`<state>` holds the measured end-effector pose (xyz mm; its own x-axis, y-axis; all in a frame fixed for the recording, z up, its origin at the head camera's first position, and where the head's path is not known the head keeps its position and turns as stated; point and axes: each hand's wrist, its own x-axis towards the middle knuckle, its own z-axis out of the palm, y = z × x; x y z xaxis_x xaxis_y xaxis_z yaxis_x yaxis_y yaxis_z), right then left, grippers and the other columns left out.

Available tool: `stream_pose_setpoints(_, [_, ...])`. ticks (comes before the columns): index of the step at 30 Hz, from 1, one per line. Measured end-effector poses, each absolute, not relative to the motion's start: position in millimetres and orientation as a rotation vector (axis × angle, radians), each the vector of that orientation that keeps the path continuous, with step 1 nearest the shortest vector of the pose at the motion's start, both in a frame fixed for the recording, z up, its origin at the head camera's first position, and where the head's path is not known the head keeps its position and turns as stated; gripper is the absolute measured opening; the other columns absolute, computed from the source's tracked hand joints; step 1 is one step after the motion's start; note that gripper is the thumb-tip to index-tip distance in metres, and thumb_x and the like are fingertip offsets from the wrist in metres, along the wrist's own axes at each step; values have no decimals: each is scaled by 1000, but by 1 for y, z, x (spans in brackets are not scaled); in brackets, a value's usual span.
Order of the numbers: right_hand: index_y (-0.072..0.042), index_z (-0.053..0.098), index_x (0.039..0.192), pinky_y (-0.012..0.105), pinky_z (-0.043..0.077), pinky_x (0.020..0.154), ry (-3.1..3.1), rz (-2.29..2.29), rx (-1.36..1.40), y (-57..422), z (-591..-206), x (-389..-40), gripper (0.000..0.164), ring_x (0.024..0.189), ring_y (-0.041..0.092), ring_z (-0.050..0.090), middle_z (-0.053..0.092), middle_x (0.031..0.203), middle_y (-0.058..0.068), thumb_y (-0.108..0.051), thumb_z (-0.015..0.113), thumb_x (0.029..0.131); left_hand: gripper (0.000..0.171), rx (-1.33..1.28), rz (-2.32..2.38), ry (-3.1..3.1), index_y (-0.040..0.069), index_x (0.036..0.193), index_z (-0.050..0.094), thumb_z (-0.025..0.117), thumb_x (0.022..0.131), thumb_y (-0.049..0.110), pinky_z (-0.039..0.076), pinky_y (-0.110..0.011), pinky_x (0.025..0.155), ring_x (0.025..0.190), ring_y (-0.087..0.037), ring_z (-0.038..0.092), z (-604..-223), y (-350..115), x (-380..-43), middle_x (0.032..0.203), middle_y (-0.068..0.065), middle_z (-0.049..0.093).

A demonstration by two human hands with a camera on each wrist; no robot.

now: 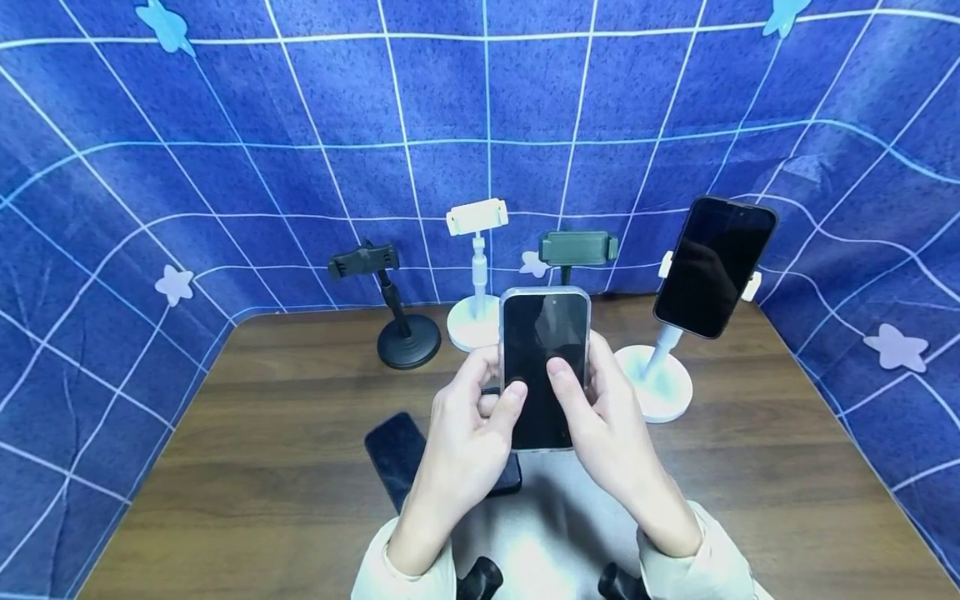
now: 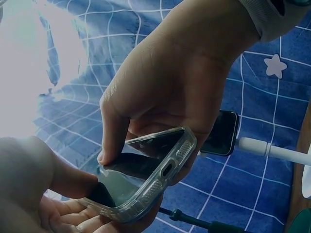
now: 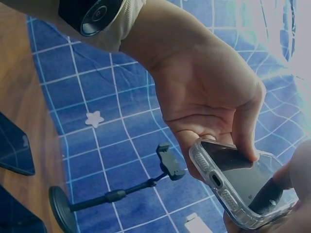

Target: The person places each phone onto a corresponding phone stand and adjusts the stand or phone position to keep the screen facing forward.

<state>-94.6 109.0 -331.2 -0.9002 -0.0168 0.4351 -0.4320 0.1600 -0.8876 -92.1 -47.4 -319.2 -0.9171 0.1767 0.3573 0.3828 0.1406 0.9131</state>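
Between both hands a smartphone (image 1: 543,329) in a clear case is held upright, its dark screen turned toward me. My left hand (image 1: 467,442) grips its left side, with the thumb over the screen. On the opposite side my right hand (image 1: 611,429) grips the edge, its thumb lying on the glass near the middle. The left wrist view shows the charging port (image 2: 168,169) at the phone's bottom end. Beneath the left hand and forearm, a dark phone (image 1: 395,450) and another dark phone (image 1: 512,477) lie on the table, both partly hidden.
A black phone stand (image 1: 405,340), a white stand (image 1: 478,312) and a dark green stand (image 1: 577,248) line the back of the wooden table (image 1: 247,467). At right, another white stand (image 1: 663,392) carries a black phone (image 1: 716,267). Blue gridded cloth (image 1: 450,100) surrounds the table's back and sides.
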Motion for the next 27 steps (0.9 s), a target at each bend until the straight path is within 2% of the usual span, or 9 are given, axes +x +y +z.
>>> stream_pose_setpoints(8, [-7, 45, 128, 35, 59, 72, -2128, 1846, 408, 110, -331, -94, 27, 92, 18, 68, 64, 113, 11, -18, 48, 103, 29, -584, -1874, -2249, 16, 124, 55, 54, 98, 4, 55, -31, 56, 67, -12, 66, -320, -46, -92, 102, -5, 67])
stream_pose_setpoints(15, [-9, 46, 128, 34, 58, 74, -2166, 1817, 377, 110, -331, -94, 29, 90, 16, 67, 63, 111, 8, -22, 51, 103, 28, -555, -1750, -2335, 16, 125, 49, 51, 99, 4, 53, -32, 62, 66, -8, 61, -322, -44, -93, 109, -1, 65])
stream_pose_setpoints(22, [-9, 45, 127, 34, 58, 75, -2136, 1852, 413, 108, -331, -94, 28, 93, 18, 66, 64, 108, 9, -19, 52, 102, 27, -560, -1671, -2345, 13, 123, 49, 53, 98, 4, 45, -29, 57, 62, -12, 52, -322, -46, -94, 99, -2, 63])
stream_pose_setpoints(25, [-11, 45, 127, 32, 57, 75, -2134, 1822, 439, 107, -331, -94, 28, 89, 18, 66, 67, 104, 8, -16, 53, 101, 27, -558, -1687, -2336, 13, 124, 49, 52, 99, 4, 39, -27, 52, 56, -12, 44, -321, -48, -94, 94, -3, 60])
stream_pose_setpoints(27, [-12, 46, 127, 32, 57, 74, -2133, 1809, 460, 107, -332, -94, 28, 85, 18, 66, 69, 102, 7, -15, 54, 100, 27, -552, -1713, -2320, 13, 124, 49, 51, 99, 4, 37, -27, 51, 55, -12, 43, -320, -50, -95, 97, -3, 61])
